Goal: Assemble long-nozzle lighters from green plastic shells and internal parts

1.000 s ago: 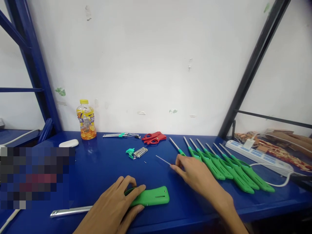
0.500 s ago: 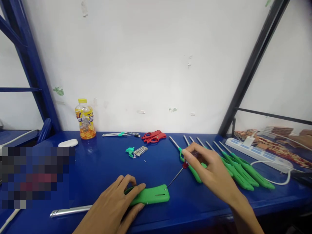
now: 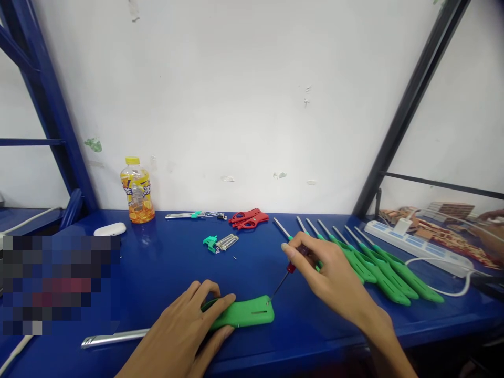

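Observation:
Under my left hand (image 3: 189, 325) lies a green long-necked lighter (image 3: 252, 312), its silver tube (image 3: 114, 337) pointing left along the blue table. My left fingers and thumb are closed around the handle near the trigger opening. My right hand (image 3: 326, 273) grips a screwdriver (image 3: 291, 266) with a dark red handle, held tilted. Its shaft slants down to the left, and the tip is at a small screw hole near the handle's right end. Most of the screwdriver's handle is hidden by my fingers.
Several green lighters (image 3: 394, 278) lie in a row at right, beside a white power strip (image 3: 417, 249). Toward the back are red handle shells (image 3: 250, 219), silver tube parts (image 3: 192, 216), a teal piece (image 3: 210, 243), small metal parts (image 3: 227, 241) and a drink bottle (image 3: 137, 197).
My right hand has shifted slightly left, and the screwdriver now stands a little steeper, its tip still at the hole. My left hand and the lighter stay in place.

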Demonstrator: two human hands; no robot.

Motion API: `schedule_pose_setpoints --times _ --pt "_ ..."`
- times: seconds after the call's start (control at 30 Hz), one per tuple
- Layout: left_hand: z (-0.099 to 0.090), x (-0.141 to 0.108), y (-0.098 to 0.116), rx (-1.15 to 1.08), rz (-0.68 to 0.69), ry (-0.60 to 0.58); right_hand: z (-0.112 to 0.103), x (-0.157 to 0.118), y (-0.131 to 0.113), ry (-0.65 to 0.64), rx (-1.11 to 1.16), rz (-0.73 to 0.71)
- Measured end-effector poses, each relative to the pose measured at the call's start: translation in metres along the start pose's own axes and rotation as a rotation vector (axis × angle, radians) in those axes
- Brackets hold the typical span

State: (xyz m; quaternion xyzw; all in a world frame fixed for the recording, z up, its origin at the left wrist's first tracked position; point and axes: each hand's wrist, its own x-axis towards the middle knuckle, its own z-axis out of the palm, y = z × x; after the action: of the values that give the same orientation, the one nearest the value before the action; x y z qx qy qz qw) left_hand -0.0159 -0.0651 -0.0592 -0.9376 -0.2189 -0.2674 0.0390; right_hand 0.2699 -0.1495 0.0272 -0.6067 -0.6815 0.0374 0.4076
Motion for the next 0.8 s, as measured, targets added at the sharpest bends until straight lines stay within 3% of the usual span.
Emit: schedule_pose_setpoints --times 0.4,0.57,0.8 --pt "-0.004 0.003 0.002 -0.019 -0.015 -0.018 0.000 -0.003 -0.007 -0.015 -0.001 -0.050" --pt "-0.003 0.002 0.001 -0.022 -0.017 -0.055 0.000 -0.006 -0.012 -0.120 0.125 -0.135" --pt "0.000 -0.001 0.000 -0.027 -0.028 -0.059 0.008 -0.003 -0.007 -0.176 0.303 -0.096"
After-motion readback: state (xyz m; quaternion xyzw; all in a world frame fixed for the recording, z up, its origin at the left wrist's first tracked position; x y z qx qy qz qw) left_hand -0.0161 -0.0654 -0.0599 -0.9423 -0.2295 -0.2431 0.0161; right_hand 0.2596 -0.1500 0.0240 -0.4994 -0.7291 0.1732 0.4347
